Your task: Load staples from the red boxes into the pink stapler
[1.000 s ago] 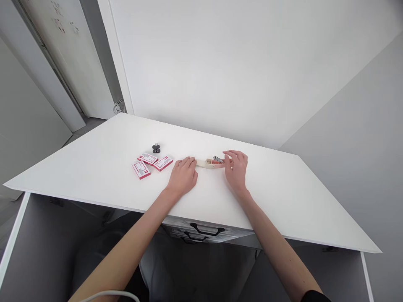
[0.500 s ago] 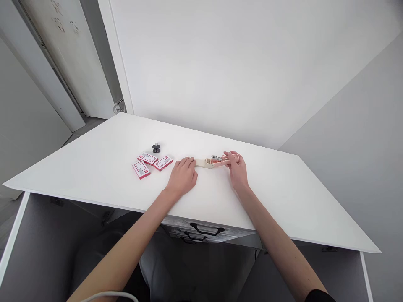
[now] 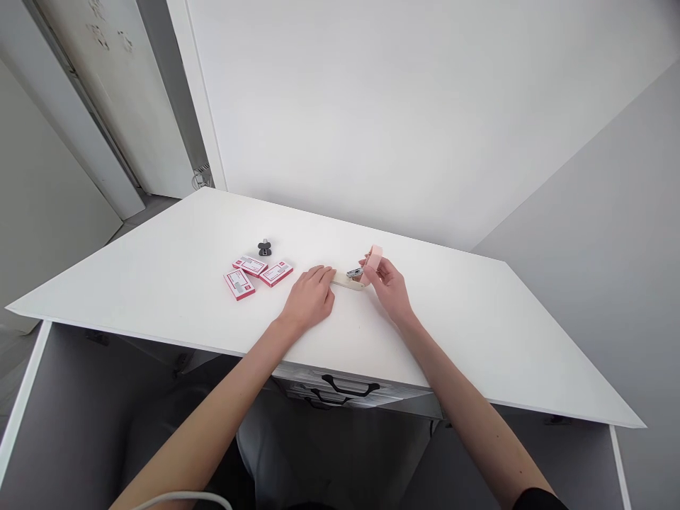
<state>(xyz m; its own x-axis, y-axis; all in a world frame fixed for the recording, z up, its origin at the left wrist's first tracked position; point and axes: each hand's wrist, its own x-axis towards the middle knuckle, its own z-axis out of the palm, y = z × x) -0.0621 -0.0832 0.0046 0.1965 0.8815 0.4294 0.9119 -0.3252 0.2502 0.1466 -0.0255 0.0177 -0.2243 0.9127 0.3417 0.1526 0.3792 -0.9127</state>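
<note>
A stapler [image 3: 346, 281] with a cream base and a pink top arm lies unfolded on the white desk, its metal magazine showing near the hinge. The left end of its base is under the fingers of my left hand [image 3: 309, 296], which are closed on it and hide that end. My right hand [image 3: 392, 290] pinches the pink arm, which is tilted up steeply from the hinge. Left of my left hand lie three small red-and-white boxes [image 3: 276, 273], close together. Just behind them is a black staple remover [image 3: 264, 247].
The white desk [image 3: 478, 340] ends at a white wall [image 3: 345, 106] at the back. Below its front edge are drawers with black handles [image 3: 350, 386]. A pale cable [image 3: 180, 497] crosses my left forearm at the bottom.
My right hand has swung the pink stapler arm up and leftward from lying nearly flat. My left hand has stayed on the base.
</note>
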